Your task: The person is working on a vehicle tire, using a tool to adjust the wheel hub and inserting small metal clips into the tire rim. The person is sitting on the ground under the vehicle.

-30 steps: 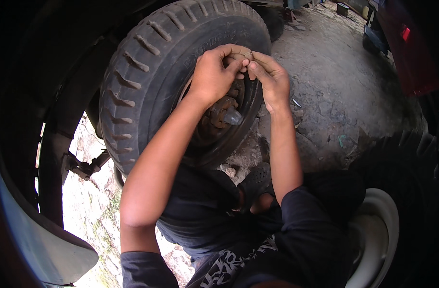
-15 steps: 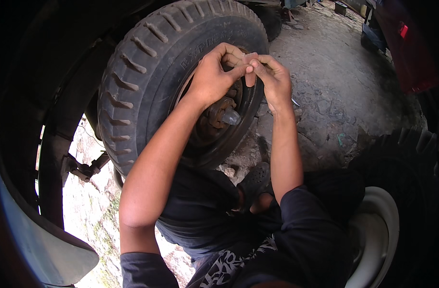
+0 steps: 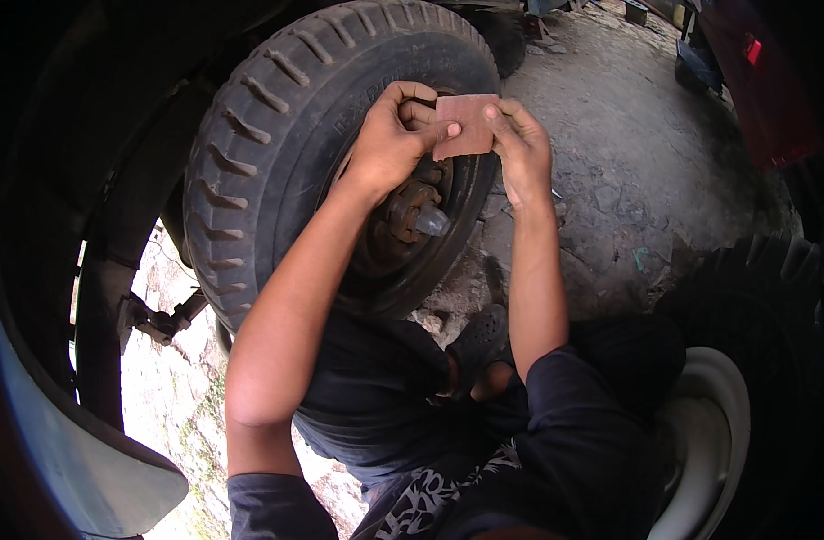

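Note:
A square reddish-brown piece of sandpaper or similar sheet (image 3: 466, 126) is stretched flat between my two hands, in front of a vehicle tire (image 3: 254, 162). My left hand (image 3: 394, 139) grips its left side, thumb on the face and fingers curled. My right hand (image 3: 522, 153) pinches the upper right corner between thumb and fingers. Behind and below them is the rusty wheel hub (image 3: 403, 216) with a dull metal cap (image 3: 434, 221) at its center, partly hidden by my left arm.
A second tire (image 3: 754, 279) with a white rim (image 3: 722, 423) lies beside me at lower right. A dark wheel arch (image 3: 47, 180) curves along the left. Cracked, dusty ground (image 3: 610, 117) stretches to the right, with a dark red panel (image 3: 763, 117) at its edge.
The sheet, folded narrow between my fingers earlier, is now opened out flat. My right hand has shifted slightly rightward and my left thumb rests on the sheet's face.

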Demonstrator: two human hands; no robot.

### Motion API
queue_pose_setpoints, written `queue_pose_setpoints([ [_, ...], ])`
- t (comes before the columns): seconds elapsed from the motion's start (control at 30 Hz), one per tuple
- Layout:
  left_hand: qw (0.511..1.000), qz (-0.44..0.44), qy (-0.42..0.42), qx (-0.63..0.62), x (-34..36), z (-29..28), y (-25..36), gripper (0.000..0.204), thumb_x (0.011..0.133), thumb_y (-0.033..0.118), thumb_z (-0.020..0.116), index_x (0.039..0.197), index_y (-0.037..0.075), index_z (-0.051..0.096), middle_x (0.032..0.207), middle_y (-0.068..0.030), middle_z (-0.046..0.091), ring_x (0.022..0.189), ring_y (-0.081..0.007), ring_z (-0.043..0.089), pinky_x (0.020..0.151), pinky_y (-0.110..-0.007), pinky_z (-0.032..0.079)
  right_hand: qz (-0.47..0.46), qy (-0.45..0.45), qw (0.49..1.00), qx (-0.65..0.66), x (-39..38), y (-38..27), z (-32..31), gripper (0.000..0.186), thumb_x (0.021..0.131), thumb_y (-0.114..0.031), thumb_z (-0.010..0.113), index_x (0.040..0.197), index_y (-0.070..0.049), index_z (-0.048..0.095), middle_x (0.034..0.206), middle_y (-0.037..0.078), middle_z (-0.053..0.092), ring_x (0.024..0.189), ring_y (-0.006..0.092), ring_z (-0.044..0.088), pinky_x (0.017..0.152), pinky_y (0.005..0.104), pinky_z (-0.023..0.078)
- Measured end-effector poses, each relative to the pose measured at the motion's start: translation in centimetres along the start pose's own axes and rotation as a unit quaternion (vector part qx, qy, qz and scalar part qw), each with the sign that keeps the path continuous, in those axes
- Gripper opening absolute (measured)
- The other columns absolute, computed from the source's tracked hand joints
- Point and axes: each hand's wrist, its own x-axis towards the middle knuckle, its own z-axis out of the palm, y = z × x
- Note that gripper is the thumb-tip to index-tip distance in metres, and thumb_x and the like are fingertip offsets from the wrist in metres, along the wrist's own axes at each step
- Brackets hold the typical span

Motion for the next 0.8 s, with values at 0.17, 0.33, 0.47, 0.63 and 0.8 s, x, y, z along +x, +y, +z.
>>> queue_pose_setpoints([
  [0.17,0.998,-0.013,-0.015,0.066,0.2,-0.6,0.0,0.028,0.096,0.01,0.084,0.119,-0.001,0.074,0.099,-0.0053,0.077,0.09,-0.0108,0.07,0.083,-0.028,0.058,0.008,0.028,0.999,-0.019,0.1,0.0,-0.3,0.027,0.105,-0.02,0.076,0.121,0.002,0.074,0.107,0.007,0.077,0.095,0.0102,0.069,0.084,0.0276,0.054],
  [0.33,0.999,0.002,0.006,0.05,0.1,-0.4,0.1,0.018,0.097,0.01,0.082,0.11,-0.001,0.076,0.098,-0.0063,0.078,0.088,-0.0108,0.07,0.085,-0.029,0.059,0.003,0.047,0.998,-0.045,0.5,-0.3,-1.2,0.028,0.105,-0.021,0.077,0.121,0.002,0.074,0.105,0.007,0.077,0.093,0.0094,0.068,0.082,0.0275,0.053],
  [0.47,1.0,-0.02,-0.013,0.003,0.3,-0.6,-0.5,0.016,0.097,0.005,0.081,0.109,-0.002,0.075,0.095,-0.0059,0.077,0.085,-0.0101,0.069,0.084,-0.03,0.059,0.018,0.005,0.999,-0.035,0.6,-0.8,-2.1,0.027,0.103,-0.02,0.079,0.119,0.001,0.073,0.106,0.004,0.076,0.094,0.009,0.067,0.086,0.0275,0.052],
  [0.63,0.999,-0.014,-0.022,0.035,0.4,-0.9,-0.8,0.021,0.099,0.009,0.081,0.115,-0.001,0.072,0.102,-0.0047,0.076,0.094,-0.0098,0.07,0.088,-0.028,0.061,0.013,-0.099,0.995,0.018,0.4,-0.1,-1.9,0.022,0.1,-0.016,0.081,0.116,-0.002,0.072,0.107,0.003,0.075,0.099,0.0093,0.067,0.092,0.0275,0.051],
  [0.8,1.0,0.006,-0.005,0.003,0.3,-0.4,-1.2,0.025,0.098,0.004,0.08,0.12,-0.003,0.07,0.109,-0.0091,0.077,0.1,-0.0133,0.073,0.094,-0.031,0.062,-0.01,-0.151,0.985,0.077,0.0,0.6,-1.4,0.022,0.1,-0.014,0.081,0.114,-0.001,0.071,0.106,0.006,0.076,0.101,0.0125,0.07,0.093,0.0291,0.054],
])
